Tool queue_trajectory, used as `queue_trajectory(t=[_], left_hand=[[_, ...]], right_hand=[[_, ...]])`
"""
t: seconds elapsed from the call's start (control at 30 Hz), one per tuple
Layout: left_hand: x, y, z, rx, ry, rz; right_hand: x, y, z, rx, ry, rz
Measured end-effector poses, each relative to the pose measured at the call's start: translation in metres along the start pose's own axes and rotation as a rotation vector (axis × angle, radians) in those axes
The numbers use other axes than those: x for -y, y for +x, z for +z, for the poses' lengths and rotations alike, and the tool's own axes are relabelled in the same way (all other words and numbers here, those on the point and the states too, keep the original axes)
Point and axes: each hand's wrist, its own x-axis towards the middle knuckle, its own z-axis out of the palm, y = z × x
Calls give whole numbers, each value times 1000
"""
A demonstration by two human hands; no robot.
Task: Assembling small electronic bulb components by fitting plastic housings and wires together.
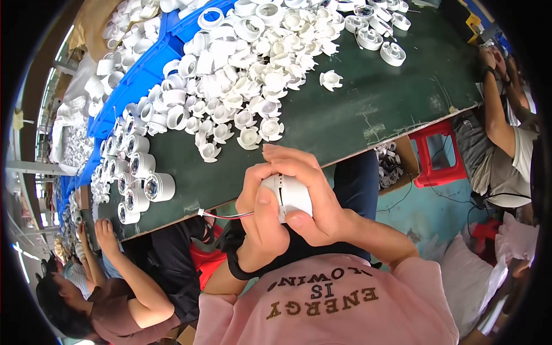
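Both of my hands are wrapped round a white round plastic housing [296, 196] with a dark slot, just in front of the table edge. My left hand [260, 215] closes on its left side, thumb along the slot. On the other side my right hand [323, 198] grips it, fingers over the top and thumb underneath. A thin wire lead [230, 217] runs out to the left past my left hand and ends in a small white connector [200, 212]. Just beyond my hands lie white bladed fan wheels [249, 138], part of a large heap on the table.
White rings [178, 117] lie beside blue bins [135, 69]. Cylindrical white units [160, 187] stand grouped at the left of the green table [339, 129]. Round parts with wires [393, 54] are at the far right. Co-workers sit on both sides; a red stool [421, 150] stands beyond a carton.
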Motion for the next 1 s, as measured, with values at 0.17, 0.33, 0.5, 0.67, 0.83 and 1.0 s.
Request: queue_trajectory(t=[0.17, 0.33, 0.5, 0.67, 0.83, 1.0], left_hand=[[-6, -3, -11, 7, 26, 38], [22, 31, -20, -37, -62, -65], [7, 60, -32, 158, -109, -392], [-4, 104, -92, 603, 350, 17], [86, 261, -251, -548, 1310, -24], [117, 326, -314, -411, 1353, -656]], right_hand=[[4, 3, 8, 53, 73, 32], [-8, 30, -4, 149, -295, 125], [1, 43, 2, -15, -156, 429], [-37, 37, -12, -325, 55, 531], [-49, 32, -19, -128, -298, 226], [-52, 23, -13, -202, -26, 365]])
